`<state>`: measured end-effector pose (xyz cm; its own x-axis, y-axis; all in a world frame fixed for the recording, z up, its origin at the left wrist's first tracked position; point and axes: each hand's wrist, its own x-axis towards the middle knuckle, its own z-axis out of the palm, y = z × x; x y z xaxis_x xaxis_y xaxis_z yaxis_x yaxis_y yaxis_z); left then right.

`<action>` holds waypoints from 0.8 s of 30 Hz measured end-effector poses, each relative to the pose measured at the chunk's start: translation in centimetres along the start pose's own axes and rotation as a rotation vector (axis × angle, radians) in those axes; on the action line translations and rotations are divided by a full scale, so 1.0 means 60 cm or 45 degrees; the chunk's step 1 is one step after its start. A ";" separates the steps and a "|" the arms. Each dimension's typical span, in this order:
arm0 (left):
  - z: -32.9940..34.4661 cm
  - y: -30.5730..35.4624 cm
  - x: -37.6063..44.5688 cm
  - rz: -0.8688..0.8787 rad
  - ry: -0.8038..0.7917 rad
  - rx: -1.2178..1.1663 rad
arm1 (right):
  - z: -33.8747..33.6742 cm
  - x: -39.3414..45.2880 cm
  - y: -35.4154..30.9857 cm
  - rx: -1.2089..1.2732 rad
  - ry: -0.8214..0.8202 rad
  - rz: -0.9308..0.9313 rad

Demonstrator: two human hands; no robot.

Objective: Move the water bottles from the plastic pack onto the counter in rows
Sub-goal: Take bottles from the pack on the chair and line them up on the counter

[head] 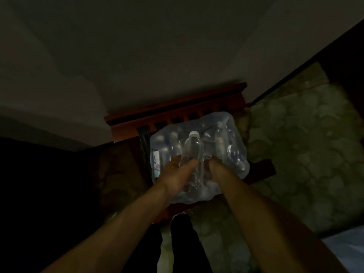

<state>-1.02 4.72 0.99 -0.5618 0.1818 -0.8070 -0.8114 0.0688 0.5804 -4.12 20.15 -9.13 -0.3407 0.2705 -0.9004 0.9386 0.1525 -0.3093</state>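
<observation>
A clear plastic pack (pixel 232 138) of water bottles lies on a reddish wooden chair (pixel 177 113) in dim light. One clear water bottle (pixel 194 148) with a white cap sticks up out of the pack's torn top. My left hand (pixel 177 170) grips this bottle low down, thumb on one side and fingers on the other. My right hand (pixel 214 166) is just right of the bottle. Its fingers curl down into the pack's wrap and are mostly hidden. Several more bottles show dimly through the wrap.
A pale wall (pixel 157 56) rises behind the chair. To the right is a mottled greenish floor (pixel 305 154). A dark surface (pixel 49 184) fills the left side. My dark-clothed legs (pixel 181 243) stand below the chair, and a light cloth (pixel 346 247) is at the lower right corner.
</observation>
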 end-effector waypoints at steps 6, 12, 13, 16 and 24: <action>0.014 0.021 -0.033 0.048 0.004 -0.005 | -0.059 -0.107 -0.040 -0.082 0.016 0.071; 0.033 0.049 -0.075 0.091 -0.011 0.070 | -0.115 -0.213 -0.076 -0.594 0.161 -0.157; 0.035 0.054 -0.083 0.100 -0.019 0.060 | -0.118 -0.230 -0.083 -0.655 0.209 -0.195; 0.037 0.071 -0.105 0.148 -0.024 0.021 | -0.127 -0.276 -0.101 -0.635 0.312 -0.363; 0.034 0.142 -0.180 0.361 0.290 -0.084 | -0.170 -0.390 -0.137 -0.050 0.070 -0.446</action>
<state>-1.51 5.33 14.87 -0.7812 -0.0394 -0.6230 -0.6228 -0.0179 0.7821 -4.43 22.25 17.59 -0.6451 0.2456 -0.7235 0.7617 0.2811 -0.5837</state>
